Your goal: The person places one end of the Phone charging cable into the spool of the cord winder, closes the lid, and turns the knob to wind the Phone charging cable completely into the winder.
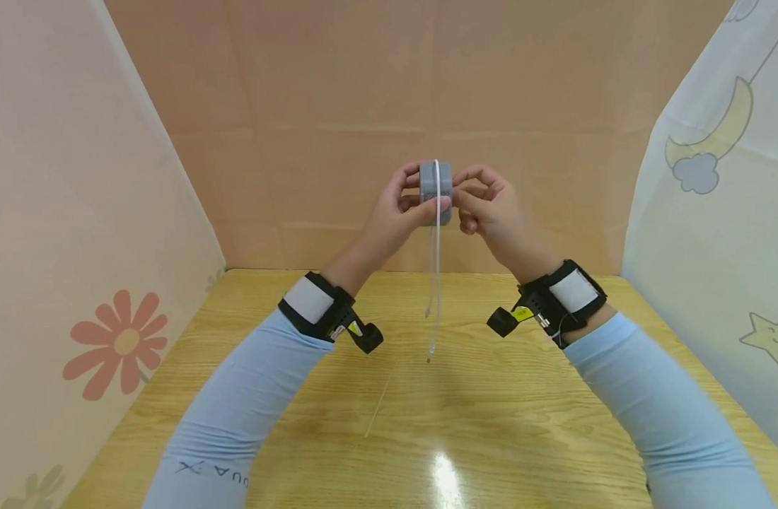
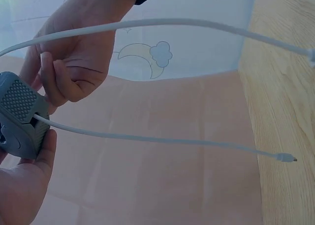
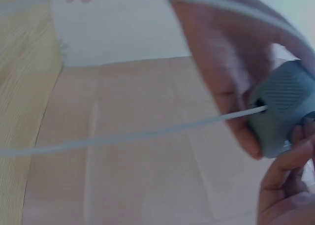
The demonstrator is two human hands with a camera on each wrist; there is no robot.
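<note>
A flower-print curtain (image 1: 77,283) hangs at nine o'clock beside the glossy wood-grain tabletop (image 1: 427,424). Above it, the left hand (image 1: 398,205) and right hand (image 1: 491,205) pinch a ribbed grey box (image 1: 436,189); its smooth white cable (image 1: 435,283) dangles toward six o'clock. A moon-print curtain (image 1: 713,177) hangs at three.

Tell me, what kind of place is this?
Probably a small makeshift recording booth, not a home: a bare wooden table, a plain cardboard-like back wall, and printed curtains hung at both sides.

One grey cable reel (image 1: 436,189), one white cable (image 1: 436,283), two hands, one wooden table (image 1: 491,396)
</note>
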